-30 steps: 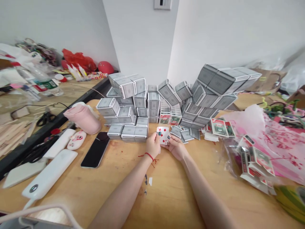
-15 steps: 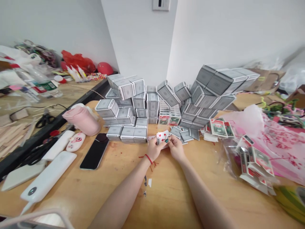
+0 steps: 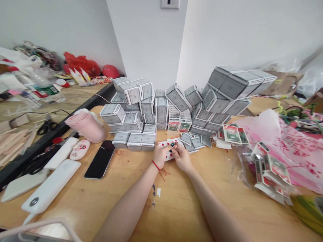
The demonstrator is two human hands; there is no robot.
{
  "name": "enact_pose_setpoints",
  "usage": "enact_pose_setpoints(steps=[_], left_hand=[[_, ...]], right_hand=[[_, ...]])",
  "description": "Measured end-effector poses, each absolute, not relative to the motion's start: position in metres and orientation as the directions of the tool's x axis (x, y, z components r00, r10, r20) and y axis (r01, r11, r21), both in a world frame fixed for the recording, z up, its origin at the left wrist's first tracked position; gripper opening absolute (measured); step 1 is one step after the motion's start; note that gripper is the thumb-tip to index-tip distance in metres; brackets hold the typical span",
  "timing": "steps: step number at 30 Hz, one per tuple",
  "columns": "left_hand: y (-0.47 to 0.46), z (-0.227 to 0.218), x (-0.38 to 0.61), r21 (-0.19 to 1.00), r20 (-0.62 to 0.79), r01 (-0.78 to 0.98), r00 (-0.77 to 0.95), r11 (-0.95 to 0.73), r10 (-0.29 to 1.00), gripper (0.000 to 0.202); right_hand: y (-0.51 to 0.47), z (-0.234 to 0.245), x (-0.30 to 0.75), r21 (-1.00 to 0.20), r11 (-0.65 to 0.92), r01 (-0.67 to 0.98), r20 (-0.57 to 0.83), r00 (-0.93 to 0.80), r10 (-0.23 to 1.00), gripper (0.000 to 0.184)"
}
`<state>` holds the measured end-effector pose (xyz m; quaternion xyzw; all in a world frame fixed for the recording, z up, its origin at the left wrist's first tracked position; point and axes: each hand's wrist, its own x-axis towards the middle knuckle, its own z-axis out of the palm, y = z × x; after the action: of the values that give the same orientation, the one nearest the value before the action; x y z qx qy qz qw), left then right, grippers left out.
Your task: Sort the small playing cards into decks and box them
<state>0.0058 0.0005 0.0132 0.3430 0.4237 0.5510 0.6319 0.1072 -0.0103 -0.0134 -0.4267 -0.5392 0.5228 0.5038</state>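
Near half of the table (image 3: 181,208) lies open btw. both sides. Just beyond the cards (image 3: 163,144), stacked card boxes (image 3: 141,111) wall off the back. Phone (image 3: 100,159) narrows the left; pink bag (image 3: 282,148), w/ packs (image 3: 271,168) probably spilling out, the right.

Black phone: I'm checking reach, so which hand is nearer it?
Left. The left hand, holding playing cards, is right of the black phone; the right hand is farther right, beyond it.

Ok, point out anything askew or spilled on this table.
The grey card boxes on the right lean and tumble at angles, unlike the squarer stack on the left. Flattened red and green cartons lie jumbled in a clear bag, and small paper scraps lie by the left forearm. The left hand and right hand hold playing cards.
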Motion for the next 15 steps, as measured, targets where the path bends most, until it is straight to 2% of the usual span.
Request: enact_pose_setpoints(steps=[3, 6, 9, 12, 15], left_hand=[[0.0, 0.01, 0.006, 0.946, -0.078, -0.317, -0.03, 0.064, 0.997, 0.029], [-0.001, 0.005, 0.005, 0.966, 0.057, -0.251, -0.01, -0.058, 0.998, 0.035], [0.0, -0.001, 0.003, 0.979, 0.149, -0.134, -0.049, -0.155, 0.988, 0.03], [0.004, -0.004, 0.001, 0.985, 0.169, -0.009, -0.102, -0.171, 0.98, 0.028], [0.006, -0.004, -0.001, 0.992, 0.119, -0.032, -0.046, -0.12, 0.992, 0.036]], right_hand=[[-0.009, -0.012, 0.107, -0.991, 0.079, -0.112, 0.09, -0.102, 0.991, 0.017], [-0.006, -0.014, 0.11, -0.984, 0.058, -0.17, 0.064, -0.032, 0.997, 0.016], [-0.004, -0.013, 0.113, -0.96, 0.029, -0.277, 0.033, -0.008, 0.999, 0.02], [-0.004, -0.009, 0.113, -0.951, 0.018, -0.31, 0.026, -0.023, 0.999, 0.035], [-0.006, -0.005, 0.113, -0.955, 0.015, -0.296, 0.025, -0.03, 0.999, 0.049]])
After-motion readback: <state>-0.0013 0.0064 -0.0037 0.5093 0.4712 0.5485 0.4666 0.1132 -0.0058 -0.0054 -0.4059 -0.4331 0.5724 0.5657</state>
